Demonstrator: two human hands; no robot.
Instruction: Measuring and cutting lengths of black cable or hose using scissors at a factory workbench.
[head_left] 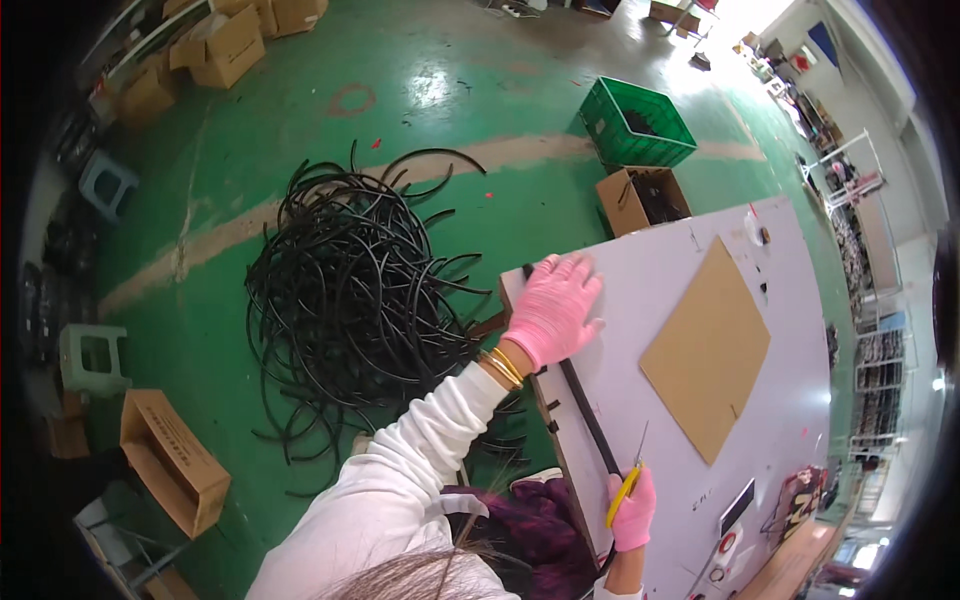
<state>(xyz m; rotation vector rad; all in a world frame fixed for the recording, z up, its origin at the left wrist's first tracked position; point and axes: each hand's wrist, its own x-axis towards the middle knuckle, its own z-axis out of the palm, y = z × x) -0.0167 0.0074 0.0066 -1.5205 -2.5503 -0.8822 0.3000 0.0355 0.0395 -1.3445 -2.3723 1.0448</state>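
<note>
My left hand (556, 312), in a pink glove, lies flat with fingers stretched across a black tube or strip (590, 412) near the table's left edge. One end of the strip pokes out beyond the fingertips. Its length runs toward me along the table (620, 290) to my right hand (632, 512), also gloved in pink. That hand is closed around yellow-handled scissors (624, 497), their thin blades pointing up and away from me. The strip passes beside the scissors; whether the right fingers also grip it cannot be seen.
A big tangled heap of black strips (350, 280) covers the floor left of the table. Brown board (710, 350) lies on the tabletop. Beyond the far edge stand an open cardboard box (622, 205) and a green crate (640, 150). A phone (738, 507) and tape roll (727, 542) are at right.
</note>
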